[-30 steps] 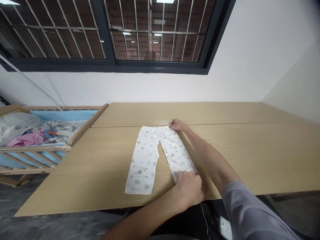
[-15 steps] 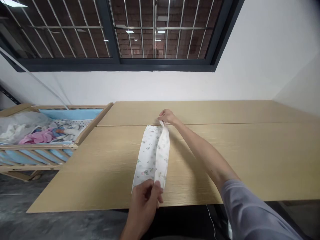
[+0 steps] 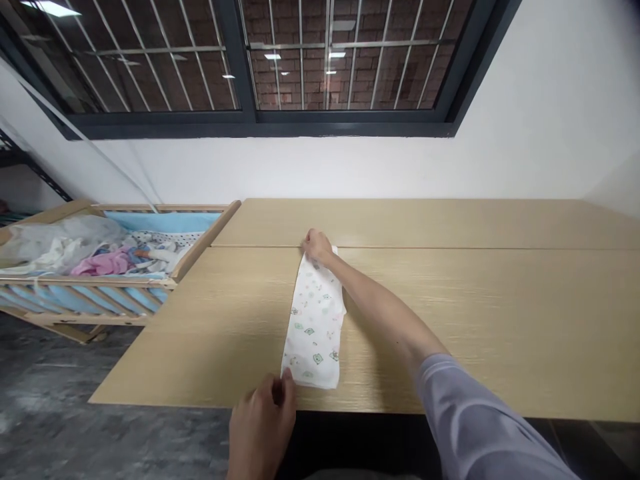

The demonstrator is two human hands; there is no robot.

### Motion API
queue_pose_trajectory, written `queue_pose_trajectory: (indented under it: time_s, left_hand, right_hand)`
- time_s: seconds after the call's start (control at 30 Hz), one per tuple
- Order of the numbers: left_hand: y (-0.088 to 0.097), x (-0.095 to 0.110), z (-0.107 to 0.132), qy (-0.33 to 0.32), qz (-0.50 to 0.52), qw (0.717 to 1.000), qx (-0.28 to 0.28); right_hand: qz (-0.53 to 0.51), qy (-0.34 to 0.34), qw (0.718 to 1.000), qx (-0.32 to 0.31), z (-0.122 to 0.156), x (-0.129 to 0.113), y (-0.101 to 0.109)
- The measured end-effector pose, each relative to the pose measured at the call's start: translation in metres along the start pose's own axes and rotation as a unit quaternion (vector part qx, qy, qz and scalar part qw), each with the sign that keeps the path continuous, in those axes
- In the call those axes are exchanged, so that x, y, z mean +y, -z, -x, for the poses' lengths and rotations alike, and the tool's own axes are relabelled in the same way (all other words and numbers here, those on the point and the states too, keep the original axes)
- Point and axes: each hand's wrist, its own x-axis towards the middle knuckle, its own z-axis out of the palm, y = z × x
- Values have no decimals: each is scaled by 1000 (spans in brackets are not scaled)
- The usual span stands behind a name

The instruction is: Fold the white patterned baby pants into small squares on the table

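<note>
White baby trousers (image 3: 315, 327) with a small green animal print lie on the wooden table, folded lengthwise into one long strip. My right hand (image 3: 316, 247) rests on the far waistband end, with the fingers curled over the cloth. At the near end, my left hand (image 3: 263, 417) sits just past the table's front edge. One of its fingertips meets the strip's lower left corner. I cannot tell if that hand pinches the cloth. My grey sleeve (image 3: 480, 420) covers the right forearm.
The pale wooden table (image 3: 500, 313) has a seam across it behind the trousers. To its left stands a wooden cot (image 3: 90, 293) with blue padding, holding a pink cloth (image 3: 103, 265) and white bedding. A barred window (image 3: 350, 123) is above, and a grey floor (image 3: 60, 400) lies below left.
The trousers have settled from a loose fold into a flat, neat strip. My left hand has dropped from the raised cuffs to the near corner, and my right hand has moved slightly left.
</note>
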Motion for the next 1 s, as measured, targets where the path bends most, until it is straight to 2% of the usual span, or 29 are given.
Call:
queue_pose_trajectory:
  time_s: [0.07,0.13,0.2,0.27,0.33,0.43,0.5,0.57,0.63,0.87,1.0]
  left_hand:
    - [6,0,4,-34,-76,994,76]
    - [8,1,12,-139,-87,972,168]
    - [3,3,21,-263,-81,935,223]
    - [-10,5,30,-333,-103,909,230]
    - [-27,5,38,-349,-150,898,222]
    - [-49,3,47,-355,-202,885,222]
    - [-56,2,50,-360,-213,881,221]
    - [-57,2,51,-351,-213,886,216]
    - [-54,4,51,-329,-210,898,204]
    - [-50,5,53,-312,-199,910,187]
    - [-51,6,54,-310,-201,910,188]
  right_hand:
    - [6,34,999,1,14,-7,6]
    - [8,118,993,-12,40,-14,14]
    - [8,248,967,-54,77,-21,23]
    - [9,367,922,-126,121,-25,30]
    - [23,439,876,-201,165,-24,34]
    - [32,486,832,-267,210,-14,35]
    - [30,495,820,-288,220,-3,33]
    - [32,485,822,-297,213,8,28]
    - [42,463,833,-301,193,18,23]
    - [105,362,891,-251,82,52,9]
    - [145,324,908,-223,30,72,7]
